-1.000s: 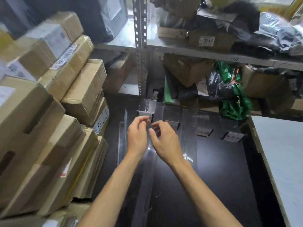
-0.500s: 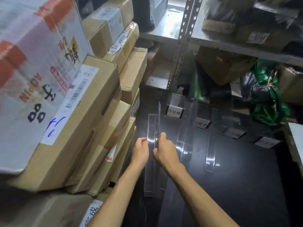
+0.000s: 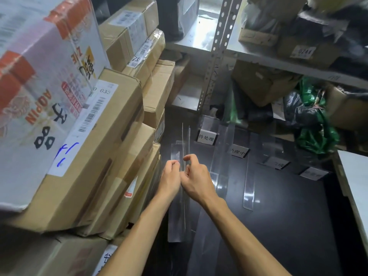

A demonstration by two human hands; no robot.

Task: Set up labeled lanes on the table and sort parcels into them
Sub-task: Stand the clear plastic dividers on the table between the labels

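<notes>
A clear acrylic lane divider (image 3: 183,142) stands on edge along the left side of the black table (image 3: 288,216). My left hand (image 3: 170,178) and my right hand (image 3: 196,180) pinch its upright sheet from either side, fingers curled at its top edge. Two more clear dividers (image 3: 222,156) (image 3: 250,182) lie further right. Small label stands sit between them: a white one with printed characters (image 3: 206,138), then a second (image 3: 238,152), a third (image 3: 278,163) and a fourth (image 3: 312,173).
Stacked cardboard parcels (image 3: 111,136) crowd the left edge of the table, right beside the held divider. A metal shelf rack (image 3: 217,46) with boxes and green and black bags (image 3: 314,124) stands behind. A pale board (image 3: 356,186) borders the right.
Both hands drew back from the label stand at the far end to the left divider and took hold of it. The camera swung left toward the parcel stack.
</notes>
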